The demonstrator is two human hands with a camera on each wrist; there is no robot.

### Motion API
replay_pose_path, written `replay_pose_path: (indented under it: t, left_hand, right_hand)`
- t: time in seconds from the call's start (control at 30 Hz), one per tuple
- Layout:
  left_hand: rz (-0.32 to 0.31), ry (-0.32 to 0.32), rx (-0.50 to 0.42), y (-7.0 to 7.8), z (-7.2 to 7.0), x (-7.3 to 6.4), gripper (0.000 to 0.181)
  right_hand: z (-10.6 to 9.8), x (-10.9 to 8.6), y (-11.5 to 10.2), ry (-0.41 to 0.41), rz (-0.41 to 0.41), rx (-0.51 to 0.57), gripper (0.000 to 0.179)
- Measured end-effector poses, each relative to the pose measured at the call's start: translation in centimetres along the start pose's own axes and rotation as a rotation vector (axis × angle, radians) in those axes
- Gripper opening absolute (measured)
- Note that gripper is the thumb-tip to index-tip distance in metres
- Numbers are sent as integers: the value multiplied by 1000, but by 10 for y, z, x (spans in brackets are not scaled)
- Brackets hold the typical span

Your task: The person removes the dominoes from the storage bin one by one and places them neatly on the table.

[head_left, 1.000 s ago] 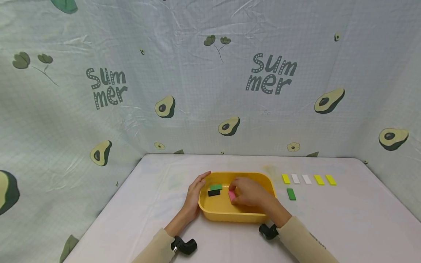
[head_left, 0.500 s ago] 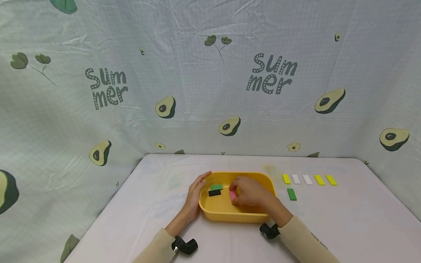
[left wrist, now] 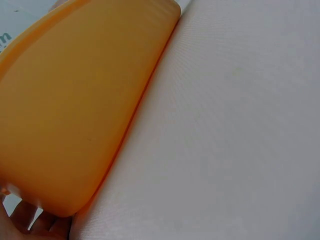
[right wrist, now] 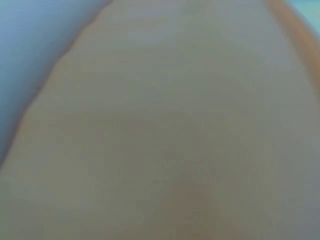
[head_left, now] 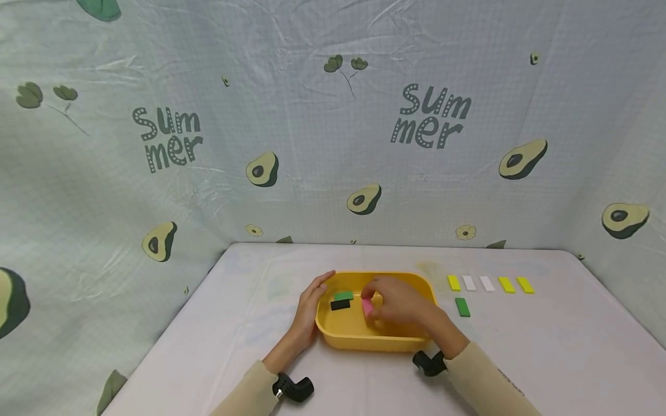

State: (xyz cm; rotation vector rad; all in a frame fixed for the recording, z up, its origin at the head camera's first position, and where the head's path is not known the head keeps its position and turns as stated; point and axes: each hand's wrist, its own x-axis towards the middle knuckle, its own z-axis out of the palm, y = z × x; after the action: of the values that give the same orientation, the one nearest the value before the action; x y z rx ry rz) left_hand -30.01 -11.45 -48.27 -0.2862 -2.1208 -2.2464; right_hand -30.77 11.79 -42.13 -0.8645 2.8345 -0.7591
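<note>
My left hand [head_left: 307,315] rests along the left wall of a yellow plastic tub [head_left: 369,344], with its fingers extended toward the back corner. In the left wrist view its fingers [left wrist: 46,222] touch the far end of the tub's wall. My right hand [head_left: 398,301] reaches inside and pinches a small flat pink block [head_left: 367,307] between thumb and fingers. The block stands tilted, partly covered by the hand. Left of it, on the tub floor, lie a black block [head_left: 340,304] and a green block [head_left: 343,295]. The right wrist view is too blurred to make out the block.
Right of the tub, yellow blocks [head_left: 507,285] and white blocks [head_left: 469,282] form a row on the white-covered table [head_left: 520,358]. A dark green block [head_left: 462,307] lies in front of the row. A printed sheet [head_left: 312,115] hangs behind and at the sides.
The right hand and the pink block have shifted very slightly up and away from the tub floor. The left hand and the other blocks stay put.
</note>
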Motion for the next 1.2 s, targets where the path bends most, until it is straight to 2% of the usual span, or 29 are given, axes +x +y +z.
replay_pose_path:
  t: [0.17,0.5,0.87,1.2]
  left_hand:
    - [2,3,2,1,1,-1,46]
    - [0,5,5,2,1,-2,46]
    - [1,10,17,2,0,-1,46]
    - [-1,5,-2,0,2,4,46]
  right_hand:
    - [-9,-2,-3,7,-36,-14,28]
    - [-23,-7,-10,23,-5,-22,32]
    - [-44,-13,-5,62,-37,-33,35]
    - [-64,-19,2,92,-50,29,35]
